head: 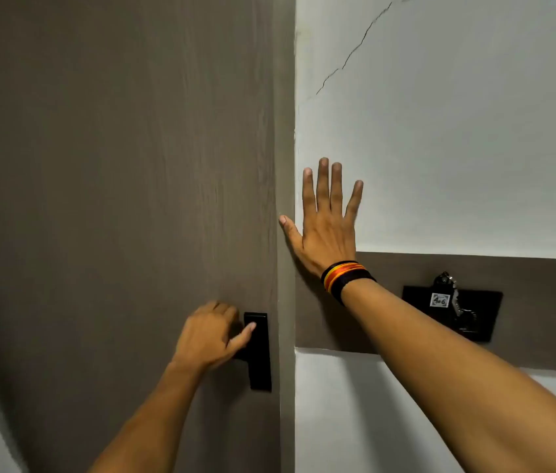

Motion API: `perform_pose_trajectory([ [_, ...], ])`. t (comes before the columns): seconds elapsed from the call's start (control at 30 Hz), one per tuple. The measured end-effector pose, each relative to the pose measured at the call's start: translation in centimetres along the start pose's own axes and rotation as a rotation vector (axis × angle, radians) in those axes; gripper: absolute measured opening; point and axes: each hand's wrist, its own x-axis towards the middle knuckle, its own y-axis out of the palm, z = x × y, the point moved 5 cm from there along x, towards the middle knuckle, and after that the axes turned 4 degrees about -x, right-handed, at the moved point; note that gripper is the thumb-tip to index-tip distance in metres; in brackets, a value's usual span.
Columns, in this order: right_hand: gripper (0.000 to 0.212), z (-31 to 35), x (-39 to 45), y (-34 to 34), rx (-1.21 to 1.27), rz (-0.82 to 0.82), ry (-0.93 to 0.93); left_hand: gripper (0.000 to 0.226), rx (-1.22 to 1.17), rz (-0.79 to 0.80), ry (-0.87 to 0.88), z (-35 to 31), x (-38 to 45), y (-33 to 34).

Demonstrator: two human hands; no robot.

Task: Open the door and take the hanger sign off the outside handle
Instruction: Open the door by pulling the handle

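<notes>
The left hand [206, 336] has its grip closed around the inside door handle [241, 353], fingers curled over it and the thumb laid against the black plate [259, 351] just right of the knuckles. The handle itself is almost wholly hidden under the palm; only a dark stub shows below the thumb. The plate is a tall, matt black rectangle with square corners. It sits on the door [116, 199], a flat grey-brown panel with a faint vertical wood grain, which looks shut against its frame [285, 165].

Up and to the right of the grip, the right hand [326, 227] lies open and flat on the smooth white wall [457, 148], fingers spread, thumb tip touching the frame (a fine crack runs through the plaster higher up). A striped woven wristband [343, 278] circles that wrist. Farther right, a black wall holder [452, 312] carries a key with a tag, its number blurred. The hanger sign is out of sight, on the door's far side.
</notes>
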Motion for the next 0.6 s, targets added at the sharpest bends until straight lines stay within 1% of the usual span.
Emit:
perform_pose_trajectory([
  [0.03, 0.092, 0.3, -0.1, 0.3, -0.022, 0.010, -0.007, 0.073, -0.012, 0.051, -0.039, 0.9, -0.7, 1.8],
  [0.07, 0.092, 0.6, -0.1, 0.2, -0.025, -0.013, -0.025, 0.082, -0.041, 0.155, -0.113, 1.7, -1.3, 3.3],
  [0.1, 0.092, 0.8, -0.1, 0.9, -0.042, -0.023, -0.044, 0.090, -0.035, 0.226, -0.146, 2.4, -2.0, 5.6],
  [0.13, 0.092, 0.9, 0.1, 0.9, -0.056, -0.060, -0.059, 0.093, -0.044, 0.267, -0.180, 2.7, -2.5, 6.7],
  [0.17, 0.091, 0.9, -0.2, 1.0, -0.053, -0.069, -0.063, 0.090, -0.062, 0.266, -0.196, 2.7, -2.8, 7.8],
  [0.23, 0.091, 1.0, -0.1, 0.5, -0.052, -0.095, -0.067, 0.083, -0.093, 0.197, -0.258, 2.6, -2.5, 7.8],
  [0.3, 0.090, 0.9, 0.1, 0.8, -0.046, -0.124, -0.065, 0.082, -0.113, 0.203, -0.311, 2.7, -2.1, 8.5],
  [0.37, 0.090, 0.8, -0.1, 0.9, -0.047, -0.117, -0.067, 0.084, -0.181, 0.213, -0.396, 2.8, -2.6, 9.7],
  [0.47, 0.089, 0.7, 0.0, 1.0, -0.061, -0.135, -0.071, 0.091, -0.341, 0.136, -0.566, 2.6, -3.8, 10.8],
  [0.6, 0.088, 0.6, 0.0, 1.2, -0.067, -0.159, -0.068, 0.086, -0.549, 0.080, -0.719, 1.9, -4.8, 12.7],
])
